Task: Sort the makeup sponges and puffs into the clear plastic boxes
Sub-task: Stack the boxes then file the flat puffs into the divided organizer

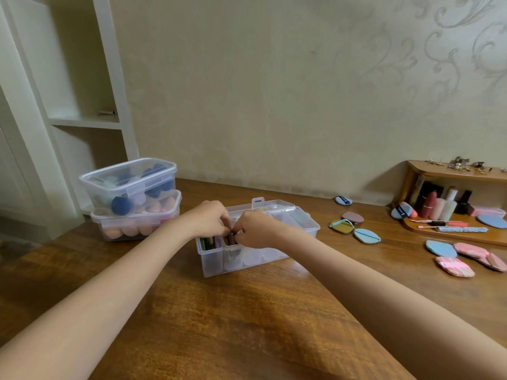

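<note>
Now left hand point(209, 218) and right hand point(255, 229), fingers curled, both pinch dark puff point(232, 238) inside divided clear box point(247, 259); loose puffs point(354, 230) right of box.

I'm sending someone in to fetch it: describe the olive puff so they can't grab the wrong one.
Start at the clear divided box under both hands in the middle of the wooden table, then look just right of it. Three loose puffs lie there; the olive puff is the leftmost, squarish, with a light teal rim and strap, unlike the mauve puff and blue puff.

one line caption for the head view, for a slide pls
Both hands, left hand and right hand, tuck a dark puff into the divided clear box.
</note>
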`<state>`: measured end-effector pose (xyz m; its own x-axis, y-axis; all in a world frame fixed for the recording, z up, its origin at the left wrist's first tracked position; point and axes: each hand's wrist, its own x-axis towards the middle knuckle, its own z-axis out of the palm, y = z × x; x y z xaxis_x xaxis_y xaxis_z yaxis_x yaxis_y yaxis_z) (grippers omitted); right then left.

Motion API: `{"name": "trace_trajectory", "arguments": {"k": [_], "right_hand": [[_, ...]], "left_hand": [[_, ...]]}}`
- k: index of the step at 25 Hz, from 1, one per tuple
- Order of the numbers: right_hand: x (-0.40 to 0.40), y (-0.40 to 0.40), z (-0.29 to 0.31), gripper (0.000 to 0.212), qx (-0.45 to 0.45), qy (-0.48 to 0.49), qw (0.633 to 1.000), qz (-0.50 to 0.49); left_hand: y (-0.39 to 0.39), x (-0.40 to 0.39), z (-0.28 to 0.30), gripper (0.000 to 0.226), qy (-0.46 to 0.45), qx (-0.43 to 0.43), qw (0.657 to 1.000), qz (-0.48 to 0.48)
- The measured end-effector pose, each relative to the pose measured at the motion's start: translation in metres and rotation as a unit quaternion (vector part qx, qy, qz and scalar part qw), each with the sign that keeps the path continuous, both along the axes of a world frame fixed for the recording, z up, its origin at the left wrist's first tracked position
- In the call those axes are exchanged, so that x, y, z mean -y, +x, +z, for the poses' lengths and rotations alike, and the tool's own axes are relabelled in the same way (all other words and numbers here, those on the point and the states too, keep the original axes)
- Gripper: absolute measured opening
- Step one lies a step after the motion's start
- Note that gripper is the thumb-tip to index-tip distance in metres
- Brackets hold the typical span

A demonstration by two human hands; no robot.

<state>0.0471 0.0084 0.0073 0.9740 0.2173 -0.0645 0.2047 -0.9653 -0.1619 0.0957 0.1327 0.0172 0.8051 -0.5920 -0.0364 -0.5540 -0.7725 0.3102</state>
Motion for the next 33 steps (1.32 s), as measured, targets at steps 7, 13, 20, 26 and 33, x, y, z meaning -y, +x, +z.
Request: {"name": "trace_trajectory", "arguments": {"k": [7, 13, 20, 26, 33], "right_hand": [[0.063, 0.001, 0.037, 0.029, 0.196, 0.259, 0.936, -0.138], [0.151, 0.042, -0.009, 0.030, 0.076, 0.173, 0.928, -0.322], [0.156, 0.060, -0.036, 0.025, 0.090, 0.207, 0.917, -0.330], [0.121, 0.034, 0.022, 0.026, 0.352, 0.233, 0.883, -0.208], [0.022, -0.008, 0.004, 0.018, 0.249, 0.143, 0.957, -0.036]], "left_hand": [[0.012, 0.018, 0.018, 0.039, 0.016, -0.040, 0.999, -0.007], [0.017, 0.036, 0.003, 0.015, 0.034, -0.014, 0.999, -0.009], [0.017, 0.033, -0.005, 0.015, 0.044, -0.004, 0.999, 0.004], [0.008, 0.027, 0.000, 0.023, -0.060, -0.076, 0.995, -0.004], [-0.003, 0.013, 0.006, 0.028, -0.138, -0.079, 0.986, 0.044]]}}
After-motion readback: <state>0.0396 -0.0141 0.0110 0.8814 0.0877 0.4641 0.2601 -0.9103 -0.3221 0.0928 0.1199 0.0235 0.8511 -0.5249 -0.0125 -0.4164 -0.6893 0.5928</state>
